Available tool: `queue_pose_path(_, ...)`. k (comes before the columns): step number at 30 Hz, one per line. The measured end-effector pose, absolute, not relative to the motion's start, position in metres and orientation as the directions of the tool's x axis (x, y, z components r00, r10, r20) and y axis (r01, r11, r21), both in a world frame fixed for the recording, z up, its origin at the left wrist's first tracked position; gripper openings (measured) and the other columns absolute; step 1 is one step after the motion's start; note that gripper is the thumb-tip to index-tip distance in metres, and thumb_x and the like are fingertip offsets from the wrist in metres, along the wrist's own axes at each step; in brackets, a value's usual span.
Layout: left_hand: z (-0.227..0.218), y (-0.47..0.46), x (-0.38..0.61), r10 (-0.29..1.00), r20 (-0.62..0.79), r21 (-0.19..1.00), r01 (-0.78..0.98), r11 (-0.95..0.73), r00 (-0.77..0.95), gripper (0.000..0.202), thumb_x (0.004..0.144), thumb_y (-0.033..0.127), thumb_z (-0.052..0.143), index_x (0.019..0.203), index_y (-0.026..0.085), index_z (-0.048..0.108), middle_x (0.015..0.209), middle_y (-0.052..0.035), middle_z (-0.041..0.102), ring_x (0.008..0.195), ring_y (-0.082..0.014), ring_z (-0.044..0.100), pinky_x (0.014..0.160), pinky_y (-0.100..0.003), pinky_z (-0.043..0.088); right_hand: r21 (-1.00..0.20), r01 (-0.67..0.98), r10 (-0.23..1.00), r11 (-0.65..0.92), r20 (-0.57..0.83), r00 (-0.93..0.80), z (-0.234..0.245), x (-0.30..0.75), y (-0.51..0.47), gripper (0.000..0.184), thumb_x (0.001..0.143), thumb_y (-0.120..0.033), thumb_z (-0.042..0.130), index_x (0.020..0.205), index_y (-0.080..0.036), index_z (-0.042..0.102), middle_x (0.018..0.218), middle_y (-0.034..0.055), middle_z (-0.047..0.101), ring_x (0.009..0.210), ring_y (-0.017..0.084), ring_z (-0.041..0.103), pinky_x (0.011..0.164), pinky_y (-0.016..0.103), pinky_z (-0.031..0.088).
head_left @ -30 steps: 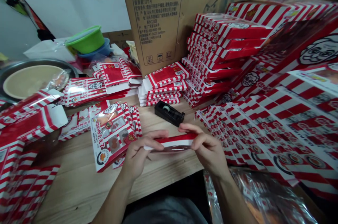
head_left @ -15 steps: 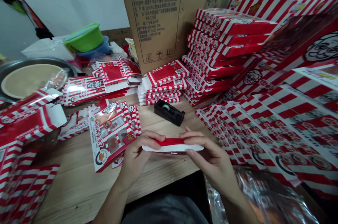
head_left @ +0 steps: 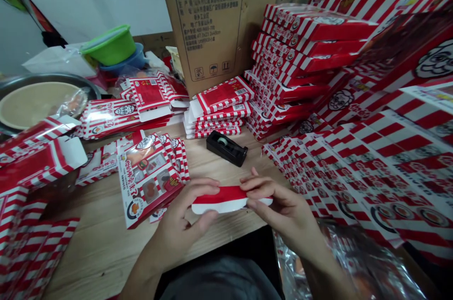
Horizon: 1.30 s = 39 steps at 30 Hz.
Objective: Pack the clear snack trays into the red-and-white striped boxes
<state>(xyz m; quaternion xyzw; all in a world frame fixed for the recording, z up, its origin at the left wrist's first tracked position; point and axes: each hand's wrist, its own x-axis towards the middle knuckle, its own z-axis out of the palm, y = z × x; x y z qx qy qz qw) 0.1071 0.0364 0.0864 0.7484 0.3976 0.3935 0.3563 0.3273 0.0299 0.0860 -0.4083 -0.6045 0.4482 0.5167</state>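
Both my hands hold a strip of red-and-white printed card (head_left: 219,201), bowed slightly between them above the wooden table (head_left: 95,238). My left hand (head_left: 180,222) pinches its left end, with the thumb beneath and the fingers over the top. My right hand (head_left: 283,208) grips the right end, and the fingers hide part of it. Just left of my left hand lies a striped snack box (head_left: 148,179) with a clear window. A black tape dispenser (head_left: 225,148) stands beyond my hands.
Tall stacks of red-striped boxes (head_left: 293,59) rise at the back right, and flat printed box blanks (head_left: 368,172) spread across the right. A cardboard carton (head_left: 201,21) stands behind them. More boxes lie at left, near a metal tray (head_left: 42,102) and stacked green and blue bowls (head_left: 109,47).
The card has gone from lying flat to bowing, with its red face turned more upward. My left thumb has slid beneath it, and my hands have shifted slightly closer together.
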Motion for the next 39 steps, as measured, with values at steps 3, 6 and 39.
queue_pose_path(3,0.097,0.039,0.103,0.850,0.278,0.744,0.460,-0.486,0.449,0.036,0.086,0.027,0.061,0.121,0.030,0.052,0.118,-0.0020,0.061,0.111,-0.0137,0.057,0.092,-0.023,0.049,-0.970,0.074,0.962,0.232,0.217,-0.164,0.089,0.327,0.029,0.013,0.082,-0.017,0.067,0.085,-0.029,0.066,0.102,-0.0039,0.066,0.103,0.011,0.060,0.105,0.028,0.035)
queue_pose_path(6,0.108,0.042,0.100,0.760,0.317,0.575,0.522,-0.630,0.567,0.034,0.092,0.018,0.049,0.125,0.028,0.051,0.118,-0.0026,0.064,0.107,-0.0137,0.060,0.091,-0.026,0.051,-0.976,0.078,0.965,0.203,0.186,-0.187,0.092,0.325,0.028,0.011,0.082,-0.019,0.067,0.087,-0.029,0.065,0.107,-0.0025,0.062,0.105,0.011,0.058,0.091,0.021,0.044)
queue_pose_path(39,0.064,0.038,0.100,0.641,0.673,0.479,0.444,-0.758,0.369,0.020,0.088,0.012,0.056,0.106,0.017,0.064,0.106,-0.0091,0.066,0.097,-0.0142,0.064,0.083,-0.025,0.055,-0.881,0.252,0.842,0.400,0.245,-0.480,0.103,0.349,0.043,0.028,0.083,-0.030,0.066,0.110,-0.036,0.068,0.123,0.0030,0.064,0.116,0.021,0.059,0.110,0.048,0.034)
